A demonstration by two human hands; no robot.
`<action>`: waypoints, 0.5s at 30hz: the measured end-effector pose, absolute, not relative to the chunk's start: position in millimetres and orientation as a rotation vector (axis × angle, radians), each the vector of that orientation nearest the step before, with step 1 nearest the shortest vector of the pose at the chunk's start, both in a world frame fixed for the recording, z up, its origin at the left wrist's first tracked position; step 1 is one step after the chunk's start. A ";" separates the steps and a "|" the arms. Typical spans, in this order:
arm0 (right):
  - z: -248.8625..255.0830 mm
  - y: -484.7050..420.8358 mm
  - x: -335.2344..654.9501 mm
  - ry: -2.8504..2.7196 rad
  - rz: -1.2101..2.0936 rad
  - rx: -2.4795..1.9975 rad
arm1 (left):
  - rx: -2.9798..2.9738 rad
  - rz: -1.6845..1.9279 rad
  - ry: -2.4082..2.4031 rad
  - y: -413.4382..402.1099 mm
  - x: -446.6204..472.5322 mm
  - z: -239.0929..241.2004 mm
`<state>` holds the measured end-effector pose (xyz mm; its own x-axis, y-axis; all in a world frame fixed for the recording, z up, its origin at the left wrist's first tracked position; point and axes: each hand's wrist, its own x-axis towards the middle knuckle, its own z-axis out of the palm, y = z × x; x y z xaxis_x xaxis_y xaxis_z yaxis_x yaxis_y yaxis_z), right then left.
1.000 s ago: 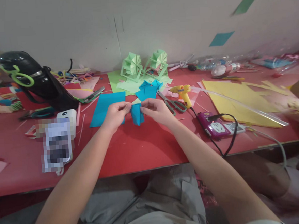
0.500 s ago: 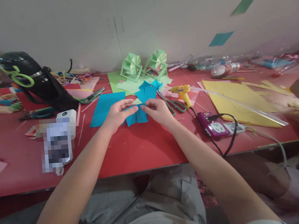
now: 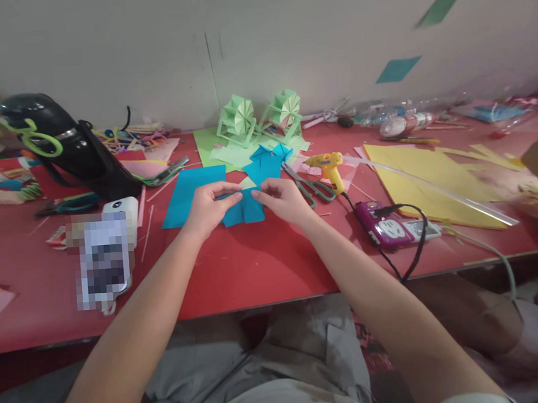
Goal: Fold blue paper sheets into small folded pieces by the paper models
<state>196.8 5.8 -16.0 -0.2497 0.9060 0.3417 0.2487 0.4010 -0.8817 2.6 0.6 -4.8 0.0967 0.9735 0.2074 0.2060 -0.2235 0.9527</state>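
The work in hand looks like a fold in a small blue paper piece [image 3: 244, 210]. It sits low on the red desk [image 3: 237, 271] straight ahead of the person, just beside a larger flat blue sheet [image 3: 185, 195]. The left hand [image 3: 207, 207] pinches the piece's upper left edge between thumb and forefinger, and the right hand [image 3: 283, 199] pinches the upper right edge the same way, so the two sets of fingers nearly meet over the paper's middle (whether its lower edge rests on the desk or hangs just above it, I cannot tell). By my reading the piece is being spread flat along its centre crease. A further move would call for an even pull from both sides, then firm pressure along that crease with the edges lined up. Both forearms reach forward and converge, wrists low, palms turned down and inward, the other fingers loosely curled. Scissors [image 3: 312, 189] and a yellow glue gun [image 3: 328, 165] lie just right of the right hand, untouched.
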 end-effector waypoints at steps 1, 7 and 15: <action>-16.0 5.9 196.6 -1.732 0.894 -1.008 | 1.564 1.207 1.197 0.7 2.5 -4.6; -16.1 6.3 197.7 -1.736 0.912 -0.979 | 1.534 1.197 1.193 -1.3 3.0 -3.2; -13.5 4.2 198.8 -1.804 0.940 -0.991 | 1.597 1.169 1.195 -3.0 5.4 -5.5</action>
